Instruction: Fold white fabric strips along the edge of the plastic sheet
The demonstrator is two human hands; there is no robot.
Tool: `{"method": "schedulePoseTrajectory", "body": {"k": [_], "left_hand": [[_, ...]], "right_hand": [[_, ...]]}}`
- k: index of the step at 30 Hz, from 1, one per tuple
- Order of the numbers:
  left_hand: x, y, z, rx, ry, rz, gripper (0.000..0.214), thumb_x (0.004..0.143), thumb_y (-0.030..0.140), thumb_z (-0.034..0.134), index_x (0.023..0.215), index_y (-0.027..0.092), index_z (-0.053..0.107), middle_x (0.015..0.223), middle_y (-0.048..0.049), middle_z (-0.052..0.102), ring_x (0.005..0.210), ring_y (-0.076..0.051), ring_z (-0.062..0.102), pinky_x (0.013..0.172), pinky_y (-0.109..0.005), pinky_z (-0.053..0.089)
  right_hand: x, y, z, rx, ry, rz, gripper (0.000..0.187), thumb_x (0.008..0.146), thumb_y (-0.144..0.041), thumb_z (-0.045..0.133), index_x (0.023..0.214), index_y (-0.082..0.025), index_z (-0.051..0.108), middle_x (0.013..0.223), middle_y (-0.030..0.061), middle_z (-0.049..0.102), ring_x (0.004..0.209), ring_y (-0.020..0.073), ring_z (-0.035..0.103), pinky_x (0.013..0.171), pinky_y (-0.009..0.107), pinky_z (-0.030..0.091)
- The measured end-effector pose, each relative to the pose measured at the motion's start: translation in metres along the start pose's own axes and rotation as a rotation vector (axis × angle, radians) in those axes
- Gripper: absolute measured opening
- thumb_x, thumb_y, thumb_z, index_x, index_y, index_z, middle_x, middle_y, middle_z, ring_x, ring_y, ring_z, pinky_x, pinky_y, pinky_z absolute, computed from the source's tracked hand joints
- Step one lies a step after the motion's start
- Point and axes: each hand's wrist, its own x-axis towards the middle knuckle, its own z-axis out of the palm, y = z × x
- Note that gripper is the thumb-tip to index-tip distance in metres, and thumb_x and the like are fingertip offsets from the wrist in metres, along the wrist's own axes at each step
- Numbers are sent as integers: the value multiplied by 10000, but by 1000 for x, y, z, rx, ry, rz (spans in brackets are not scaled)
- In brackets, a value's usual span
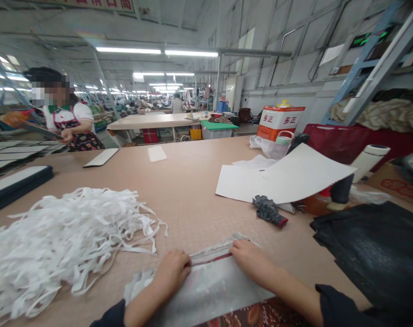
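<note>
Spread on the near edge of the table is a greyish, translucent plastic bag, with a dark red line along its folded upper edge. My left hand has its fingers curled and closed on that edge at the left. On the right, my right hand pinches the same edge, fingertips pressed together. More crumpled plastic sticks out to the left, partly hidden by my left forearm. A dark patterned cloth shows below the bag, nearest to me.
White strips lie heaped on the left. A dark glove and large white sheets lie ahead to the right. Black sheets cover the right side. Across the table at far left, a person holds a flat panel.
</note>
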Motion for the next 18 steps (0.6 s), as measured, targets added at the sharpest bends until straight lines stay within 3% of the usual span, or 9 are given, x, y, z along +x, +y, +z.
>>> {"method": "schedulePoseTrajectory", "body": {"k": [4, 7, 10, 15, 18], "left_hand": [[0, 5, 13, 45, 39, 28, 154, 818, 150, 462, 784, 206, 601, 822, -8, 583, 817, -160, 515, 730, -280, 344], [-7, 3, 22, 161, 134, 145, 123, 842, 162, 475, 800, 207, 581, 827, -11, 568, 805, -167, 498, 726, -289, 348], [-17, -8, 15, 128, 102, 137, 104, 830, 156, 498, 789, 206, 580, 819, 0, 575, 801, -159, 502, 715, -270, 360], [-35, -34, -16, -82, -37, -3, 138, 756, 104, 521, 767, 210, 609, 825, 21, 596, 801, -127, 522, 708, -225, 359], [-43, -41, -17, -67, -30, -22, 135, 762, 108, 533, 768, 210, 621, 826, 18, 602, 805, -126, 524, 715, -231, 352]], "right_hand": [[23, -56, 10, 46, 41, -146, 182, 810, -83, 457, 906, -182, 576, 905, 48, 599, 842, 193, 516, 729, 286, 378], [24, -75, 20, 5, 102, -239, 169, 827, -116, 482, 966, -172, 560, 909, 50, 594, 844, 202, 505, 731, 299, 373], [11, -62, 23, -54, 111, -261, 186, 811, -86, 493, 965, -158, 569, 896, 59, 597, 821, 210, 507, 716, 312, 371], [-3, -19, 12, -113, 16, -96, 268, 750, 17, 440, 830, -160, 623, 832, 87, 614, 760, 220, 535, 649, 323, 373], [11, -30, 5, -100, -57, -41, 289, 739, 25, 420, 776, -167, 633, 820, 98, 623, 750, 216, 553, 640, 316, 377]]}}
